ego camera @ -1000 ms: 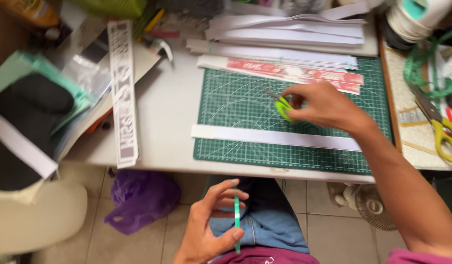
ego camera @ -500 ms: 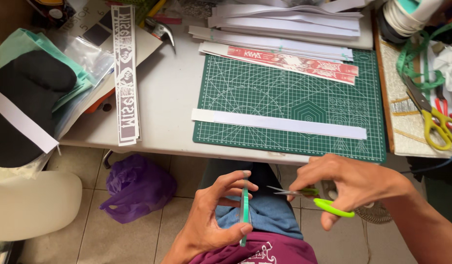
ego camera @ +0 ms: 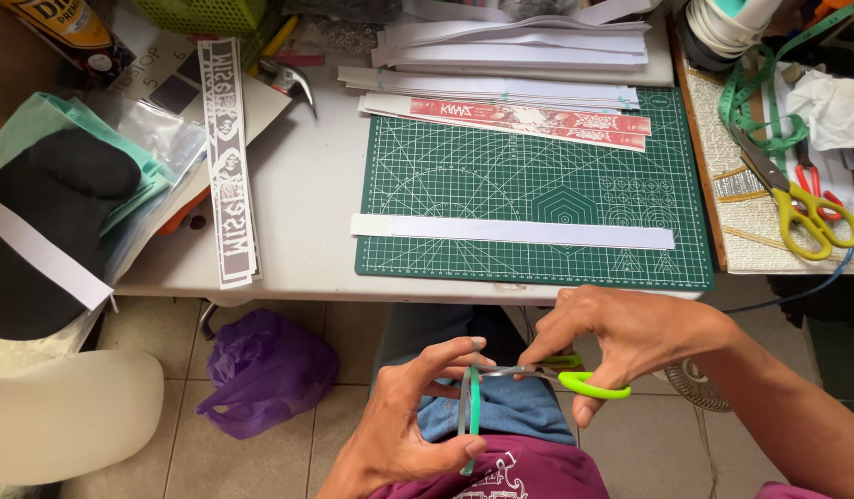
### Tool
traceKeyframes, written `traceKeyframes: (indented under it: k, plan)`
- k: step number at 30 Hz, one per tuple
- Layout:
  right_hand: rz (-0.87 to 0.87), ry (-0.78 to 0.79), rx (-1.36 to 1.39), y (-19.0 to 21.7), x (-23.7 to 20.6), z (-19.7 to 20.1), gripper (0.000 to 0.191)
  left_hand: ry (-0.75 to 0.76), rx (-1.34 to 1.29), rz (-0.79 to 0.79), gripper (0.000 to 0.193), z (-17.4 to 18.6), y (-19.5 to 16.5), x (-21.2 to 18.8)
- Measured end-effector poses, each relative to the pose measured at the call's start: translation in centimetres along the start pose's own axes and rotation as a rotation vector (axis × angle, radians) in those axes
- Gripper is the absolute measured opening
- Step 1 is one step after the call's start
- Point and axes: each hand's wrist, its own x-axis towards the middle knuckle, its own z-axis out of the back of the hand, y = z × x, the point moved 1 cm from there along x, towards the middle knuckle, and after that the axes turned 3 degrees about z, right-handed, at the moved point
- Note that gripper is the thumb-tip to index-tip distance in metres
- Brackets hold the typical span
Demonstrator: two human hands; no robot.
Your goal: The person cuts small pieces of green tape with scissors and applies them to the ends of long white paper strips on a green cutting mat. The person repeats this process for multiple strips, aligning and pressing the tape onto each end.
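Scissors (ego camera: 561, 374) with light green handles are in the right hand (ego camera: 621, 337), which is closed around the handles, over the person's lap and just in front of the near edge of the bench (ego camera: 298, 185). The blades point left and meet the upper part of a thin green strip (ego camera: 473, 407). The left hand (ego camera: 413, 416) holds this strip upright, pinched between thumb and fingers, so this hand is closed on it too. On the bench, a green cutting mat (ego camera: 538, 185) lies at the near edge, and a long white paper strip (ego camera: 510, 231) lies across it, parallel to that edge. A red printed strip (ego camera: 529, 118) lies along the far edge of the mat, touching a pile of white paper strips (ego camera: 510, 46) behind it. A cut-out lettering strip (ego camera: 228, 157) lies near the left edge of the bench. Yellow scissors (ego camera: 801, 208) lie to the right of the mat. A purple plastic bag (ego camera: 261, 370) is on the floor under the bench.
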Motion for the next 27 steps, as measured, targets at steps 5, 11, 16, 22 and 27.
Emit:
traceKeyframes:
  k: [5, 11, 16, 22, 27]
  plan:
    - [-0.018, 0.004, 0.003, 0.1, 0.1, -0.1, 0.076, 0.006, 0.003, -0.017, 0.085, 0.0, 0.0, 0.1]
    - [0.007, 0.019, 0.003, 0.4, 0.3, -0.1, 0.073, 0.012, 0.028, -0.020, 0.084, 0.0, 0.0, 0.0]
    - [-0.033, 0.011, 0.010, 0.7, 0.6, -0.1, 0.071, 0.003, 0.024, -0.007, 0.083, 0.0, 0.0, -0.1]
    - [0.018, 0.003, 0.013, 1.2, 0.6, 0.0, 0.059, 0.005, 0.033, 0.002, 0.083, 0.0, 0.1, -0.2]
    - [-0.079, 0.007, -0.112, 0.8, 0.5, 0.0, 0.057, 0.003, 0.013, -0.004, 0.084, 0.0, -0.1, -0.1]
